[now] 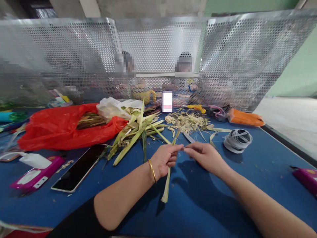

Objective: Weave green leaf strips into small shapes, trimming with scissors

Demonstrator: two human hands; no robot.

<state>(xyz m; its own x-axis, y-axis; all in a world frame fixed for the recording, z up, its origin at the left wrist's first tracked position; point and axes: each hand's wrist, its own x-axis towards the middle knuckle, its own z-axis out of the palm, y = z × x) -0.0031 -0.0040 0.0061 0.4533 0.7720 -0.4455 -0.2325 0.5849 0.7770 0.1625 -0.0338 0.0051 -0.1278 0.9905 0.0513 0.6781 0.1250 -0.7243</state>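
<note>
My left hand, with a gold bangle on the wrist, is closed around a pale green plant stalk that hangs down to the blue table. My right hand is closed in a pinch at the stalk's top, fingertips meeting those of the left hand. A small knife blade sticks out just above the right hand. Behind the hands lies a pile of green stalks and a heap of dry trimmings.
A red plastic bag with stalks and a white bag lie at the back left. A phone and a pink wipes pack sit left. A grey tape roll sits right. Two people sit behind the perforated metal screen.
</note>
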